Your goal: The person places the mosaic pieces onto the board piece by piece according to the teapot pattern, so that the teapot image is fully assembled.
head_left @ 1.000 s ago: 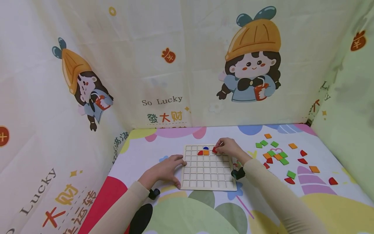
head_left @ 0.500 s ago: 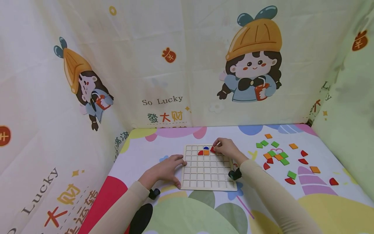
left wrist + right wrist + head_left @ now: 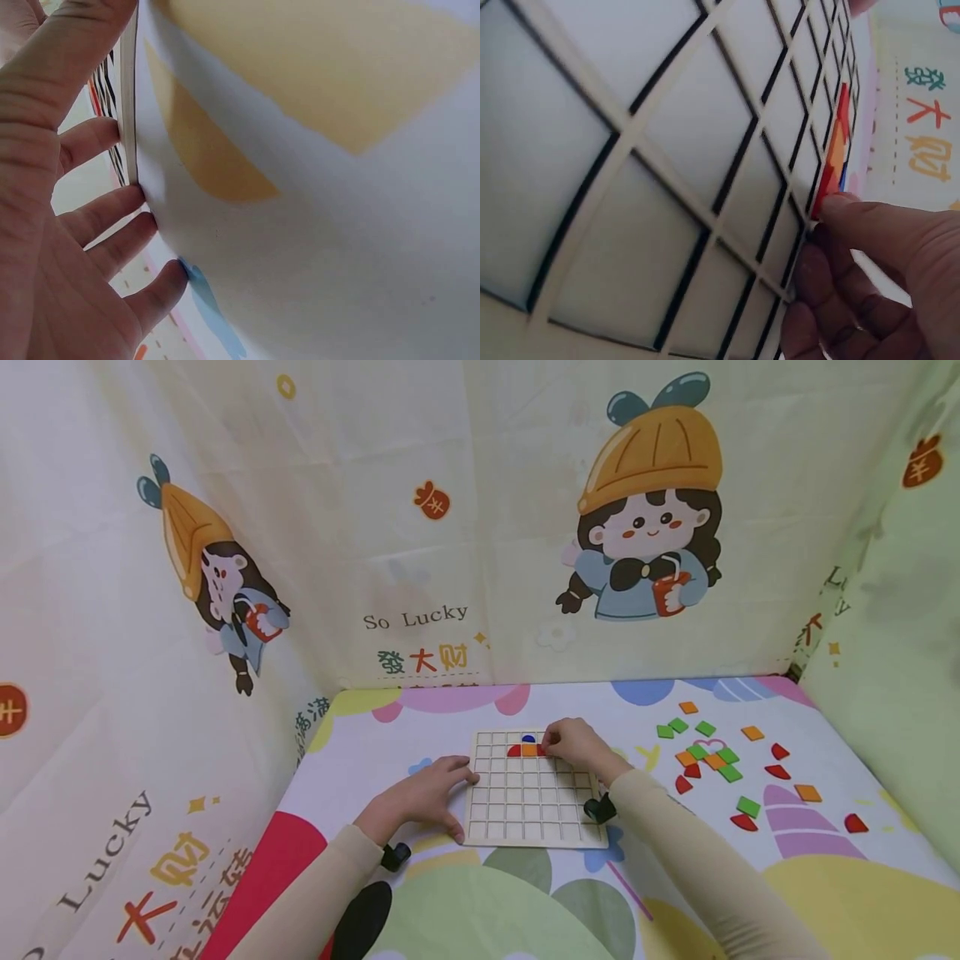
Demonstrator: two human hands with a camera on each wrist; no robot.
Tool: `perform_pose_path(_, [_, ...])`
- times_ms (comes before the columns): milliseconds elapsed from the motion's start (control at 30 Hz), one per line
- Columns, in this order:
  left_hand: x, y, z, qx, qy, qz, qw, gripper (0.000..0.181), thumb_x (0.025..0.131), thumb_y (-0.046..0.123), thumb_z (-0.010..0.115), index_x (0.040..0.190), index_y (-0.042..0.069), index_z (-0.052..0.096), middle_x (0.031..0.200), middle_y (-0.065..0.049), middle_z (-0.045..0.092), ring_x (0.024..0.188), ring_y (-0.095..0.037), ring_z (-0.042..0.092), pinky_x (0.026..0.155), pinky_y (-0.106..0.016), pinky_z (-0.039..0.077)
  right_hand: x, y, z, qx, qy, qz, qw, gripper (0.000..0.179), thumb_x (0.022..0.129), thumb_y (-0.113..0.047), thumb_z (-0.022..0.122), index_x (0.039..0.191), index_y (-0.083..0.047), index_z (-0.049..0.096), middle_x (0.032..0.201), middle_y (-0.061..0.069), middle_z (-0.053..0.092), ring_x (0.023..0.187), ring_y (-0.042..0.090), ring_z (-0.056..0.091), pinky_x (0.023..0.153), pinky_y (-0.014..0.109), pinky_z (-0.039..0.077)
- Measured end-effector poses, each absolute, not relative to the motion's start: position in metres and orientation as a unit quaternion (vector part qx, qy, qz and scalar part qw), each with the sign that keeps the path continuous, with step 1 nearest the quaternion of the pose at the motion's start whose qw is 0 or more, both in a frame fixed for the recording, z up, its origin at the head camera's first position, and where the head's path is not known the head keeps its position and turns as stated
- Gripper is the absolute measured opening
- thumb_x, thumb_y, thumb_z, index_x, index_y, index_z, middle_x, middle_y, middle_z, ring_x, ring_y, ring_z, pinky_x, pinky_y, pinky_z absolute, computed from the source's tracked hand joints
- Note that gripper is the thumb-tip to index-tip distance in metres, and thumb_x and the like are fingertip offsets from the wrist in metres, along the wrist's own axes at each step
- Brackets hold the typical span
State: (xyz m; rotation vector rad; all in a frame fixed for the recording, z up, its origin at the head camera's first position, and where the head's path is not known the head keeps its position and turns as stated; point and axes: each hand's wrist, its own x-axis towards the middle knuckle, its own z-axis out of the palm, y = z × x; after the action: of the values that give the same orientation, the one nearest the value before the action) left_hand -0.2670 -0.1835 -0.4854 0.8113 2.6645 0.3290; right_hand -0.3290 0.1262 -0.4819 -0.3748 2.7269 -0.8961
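Observation:
A wooden grid board point(image 3: 525, 818) lies flat on the table before me. My left hand point(image 3: 426, 795) steadies it, fingers spread along its left edge and thumb at the near left corner. Near the board's far edge, my right hand point(image 3: 583, 748) pinches a red quarter-circle tile point(image 3: 541, 750) set right beside an orange square tile point(image 3: 529, 750). In the right wrist view, the thumb presses on that red tile point(image 3: 825, 193). Another red tile point(image 3: 514, 751) sits on the orange one's left side, and a blue rounded tile point(image 3: 528, 739) is just behind it.
Loose green tiles point(image 3: 727, 773), orange tiles point(image 3: 808, 793) and red tiles point(image 3: 855, 823) are scattered on the right of the patterned tablecloth point(image 3: 450, 918). Printed cloth walls point(image 3: 517, 643) enclose the table at the back and sides.
My right hand has moved slightly left and lowered the red tile, from tilted above the grid to level beside the orange tile. The left hand has stayed in place.

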Motion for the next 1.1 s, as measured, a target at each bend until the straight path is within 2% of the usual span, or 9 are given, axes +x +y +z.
perform_pose_path(133, [-0.267, -0.184, -0.483, 0.281, 0.938, 0.116, 0.166, 0.097, 0.063, 0.06, 0.093, 0.144, 0.024, 0.055, 0.165, -0.01, 0.034, 0.152, -0.034, 0.034, 0.118, -0.049, 0.04, -0.328, 0.124, -0.48, -0.146, 0.936, -0.296, 0.118, 0.001, 0.096, -0.01, 0.07, 0.096, -0.01, 0.071, 0.091, 0.005, 0.071, 0.083, 0.021, 0.059, 0.082, 0.038, 0.051])
perform_pose_path(300, [-0.268, -0.183, -0.484, 0.279, 0.938, 0.117, 0.17, 0.097, 0.063, 0.061, 0.093, 0.144, 0.024, 0.055, 0.165, -0.01, 0.034, 0.152, -0.033, 0.034, 0.118, -0.049, 0.04, -0.328, 0.121, -0.483, -0.164, 0.942, -0.271, 0.109, 0.014, 0.097, -0.018, 0.072, 0.11, -0.012, 0.07, 0.091, 0.005, 0.071, 0.077, 0.019, 0.06, 0.075, 0.035, 0.051])
perform_pose_path(500, [-0.267, -0.181, -0.485, 0.278, 0.938, 0.119, 0.171, 0.097, 0.063, 0.062, 0.092, 0.144, 0.025, 0.055, 0.166, -0.01, 0.033, 0.152, -0.034, 0.033, 0.118, -0.05, 0.041, -0.328, 0.121, -0.481, -0.161, 0.956, -0.227, 0.092, 0.007, 0.096, -0.019, 0.073, 0.103, -0.016, 0.072, 0.088, 0.002, 0.071, 0.076, 0.018, 0.06, 0.075, 0.037, 0.052])
perform_pose_path(667, [-0.267, -0.18, -0.484, 0.276, 0.938, 0.119, 0.171, 0.096, 0.063, 0.062, 0.092, 0.143, 0.026, 0.055, 0.166, -0.01, 0.033, 0.152, -0.033, 0.033, 0.118, -0.05, 0.041, -0.327, 0.124, -0.477, -0.179, 0.961, -0.197, 0.074, 0.007, 0.096, -0.013, 0.07, 0.1, -0.016, 0.074, 0.086, 0.001, 0.07, 0.076, 0.018, 0.059, 0.074, 0.038, 0.053])
perform_pose_path(833, [-0.266, -0.18, -0.482, 0.274, 0.938, 0.122, 0.174, 0.095, 0.063, 0.061, 0.093, 0.142, 0.025, 0.056, 0.166, -0.01, 0.034, 0.152, -0.033, 0.033, 0.118, -0.049, 0.041, -0.326, 0.129, -0.477, -0.198, 0.955, -0.206, 0.075, 0.012, 0.098, -0.01, 0.065, 0.104, -0.014, 0.075, 0.088, 0.001, 0.07, 0.078, 0.017, 0.059, 0.078, 0.038, 0.053])
perform_pose_path(1100, [-0.265, -0.181, -0.482, 0.273, 0.939, 0.12, 0.173, 0.094, 0.063, 0.059, 0.094, 0.142, 0.025, 0.056, 0.166, -0.011, 0.034, 0.152, -0.034, 0.033, 0.118, -0.05, 0.041, -0.332, 0.143, -0.48, -0.166, 0.956, -0.228, 0.085, 0.014, 0.1, -0.015, 0.065, 0.109, -0.01, 0.074, 0.099, 0.005, 0.071, 0.089, 0.021, 0.061, 0.088, 0.042, 0.053])
